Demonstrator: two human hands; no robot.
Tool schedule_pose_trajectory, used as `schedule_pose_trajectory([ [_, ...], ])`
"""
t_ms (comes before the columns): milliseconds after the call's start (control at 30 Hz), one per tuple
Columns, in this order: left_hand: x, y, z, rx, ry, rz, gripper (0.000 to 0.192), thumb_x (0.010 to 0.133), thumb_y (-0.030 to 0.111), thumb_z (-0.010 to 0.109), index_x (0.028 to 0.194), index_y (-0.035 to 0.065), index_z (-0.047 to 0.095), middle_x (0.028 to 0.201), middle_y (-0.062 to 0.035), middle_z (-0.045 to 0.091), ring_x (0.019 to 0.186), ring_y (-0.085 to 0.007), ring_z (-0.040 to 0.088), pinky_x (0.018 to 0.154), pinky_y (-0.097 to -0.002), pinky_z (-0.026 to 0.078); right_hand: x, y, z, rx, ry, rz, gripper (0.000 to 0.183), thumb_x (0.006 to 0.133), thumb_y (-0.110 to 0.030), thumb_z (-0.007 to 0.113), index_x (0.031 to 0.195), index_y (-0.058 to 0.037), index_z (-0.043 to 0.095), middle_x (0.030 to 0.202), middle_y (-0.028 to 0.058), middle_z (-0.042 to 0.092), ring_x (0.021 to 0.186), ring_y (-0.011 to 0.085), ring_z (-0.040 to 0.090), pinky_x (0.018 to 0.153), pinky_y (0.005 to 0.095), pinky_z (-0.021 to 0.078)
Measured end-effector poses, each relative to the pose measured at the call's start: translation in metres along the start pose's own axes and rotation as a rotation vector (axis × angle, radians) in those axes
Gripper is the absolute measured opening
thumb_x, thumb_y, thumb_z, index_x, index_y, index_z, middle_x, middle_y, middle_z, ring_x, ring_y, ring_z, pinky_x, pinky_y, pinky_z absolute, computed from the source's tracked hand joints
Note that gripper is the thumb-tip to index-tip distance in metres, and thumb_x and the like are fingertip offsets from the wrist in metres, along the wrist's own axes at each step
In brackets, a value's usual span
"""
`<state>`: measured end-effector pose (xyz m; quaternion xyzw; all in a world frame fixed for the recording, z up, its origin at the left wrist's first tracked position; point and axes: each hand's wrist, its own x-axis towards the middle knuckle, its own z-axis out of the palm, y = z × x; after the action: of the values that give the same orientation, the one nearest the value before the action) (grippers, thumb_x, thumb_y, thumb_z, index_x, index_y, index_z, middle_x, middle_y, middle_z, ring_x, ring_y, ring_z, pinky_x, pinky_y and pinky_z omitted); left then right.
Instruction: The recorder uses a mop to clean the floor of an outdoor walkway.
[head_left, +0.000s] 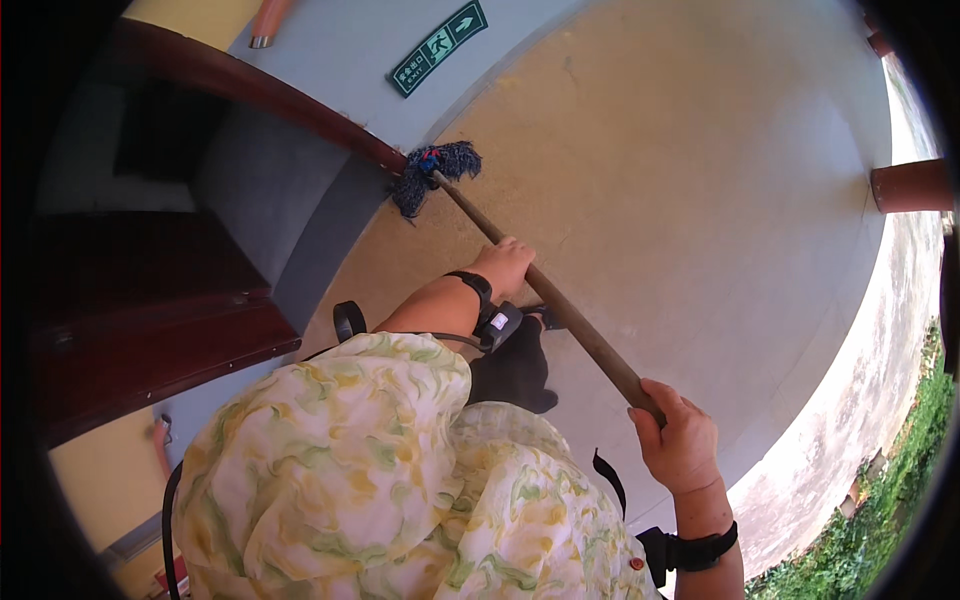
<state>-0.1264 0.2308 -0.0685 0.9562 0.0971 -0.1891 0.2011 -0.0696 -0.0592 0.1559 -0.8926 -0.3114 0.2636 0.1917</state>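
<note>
Both of my hands grip the long wooden handle (571, 324) of a mop. My left hand (507, 264) is wrapped around its middle, nearer the mop head. At the upper end, my right hand (676, 436) closes over the handle with the thumb along it. The dark blue-grey string mop head (442, 166) lies spread on the tan floor (645, 165). It meets the foot of the wall beside the end of a dark red door sill (300, 105). A bit of red and bright blue shows where handle and head join.
A green exit sign (437, 46) is on the grey lower wall. The doorway with dark red door panels (150, 300) opens at left. A reddish pillar (911, 186) stands at the right, before a sunlit strip and grass (892, 487). My shoe (551, 315) is below the handle.
</note>
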Motion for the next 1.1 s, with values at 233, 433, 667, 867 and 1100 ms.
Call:
schedule_pose_trajectory([
  [233, -0.01, 0.054, 0.007, 0.148, -0.272, 0.124, 0.018, 0.068, 0.02, 0.063, 0.085, 0.0133, 0.061, 0.091, -0.0075, 0.059, 0.098, -0.0261, 0.054, 0.077, -0.0435, 0.041, -0.067, 0.011, -0.005, 0.043, 0.088, 0.104, 0.025, 0.074, -0.02, 0.065, 0.098, -0.0132, 0.061, 0.066, 0.0083, 0.06, 0.059, 0.0269, 0.06, 0.052, 0.0343, 0.0466],
  [433, -0.054, 0.137, 0.055, 0.171, -0.501, 0.418, 0.019, 0.067, 0.014, 0.059, 0.086, 0.0154, 0.064, 0.091, -0.0092, 0.063, 0.093, -0.0287, 0.058, 0.079, -0.044, 0.039, -0.197, 0.018, 0.0, 0.144, 0.186, 0.327, 0.022, 0.072, -0.018, 0.067, 0.093, -0.0117, 0.064, 0.066, 0.0077, 0.061, 0.057, 0.026, 0.059, 0.052, 0.034, 0.0461],
  [667, -0.111, 0.234, 0.115, 0.199, -0.71, 0.764, 0.021, 0.066, 0.014, 0.058, 0.086, 0.0175, 0.062, 0.086, -0.0068, 0.064, 0.088, -0.0269, 0.06, 0.077, -0.041, 0.042, -0.351, 0.014, 0.046, 0.539, 0.499, 0.753, 0.023, 0.071, -0.008, 0.067, 0.093, -0.0063, 0.063, 0.076, 0.0087, 0.064, 0.064, 0.0171, 0.061, 0.06, 0.0244, 0.0472],
  [867, -0.121, 0.286, 0.145, 0.143, -0.639, 0.795, 0.018, 0.067, 0.021, 0.062, 0.084, 0.0166, 0.061, 0.083, -0.0068, 0.063, 0.085, -0.0282, 0.06, 0.075, -0.0396, 0.044, -0.403, 0.06, 0.08, 1.362, 0.78, 0.543, 0.029, 0.067, -0.002, 0.068, 0.094, -0.0075, 0.06, 0.1, 0.0046, 0.057, 0.09, 0.0141, 0.052, 0.08, 0.0239, 0.0404],
  [1100, -0.116, 0.325, 0.178, 0.126, -0.637, 0.797, 0.015, 0.065, 0.017, 0.063, 0.08, 0.0164, 0.059, 0.081, -0.0073, 0.062, 0.083, -0.0286, 0.059, 0.071, -0.0405, 0.044, -0.414, 0.116, 0.081, 1.627, 0.801, 0.46, 0.025, 0.063, 0.005, 0.061, 0.083, -0.008, 0.053, 0.108, 0.0111, 0.053, 0.103, 0.0193, 0.046, 0.091, 0.0313, 0.0344],
])
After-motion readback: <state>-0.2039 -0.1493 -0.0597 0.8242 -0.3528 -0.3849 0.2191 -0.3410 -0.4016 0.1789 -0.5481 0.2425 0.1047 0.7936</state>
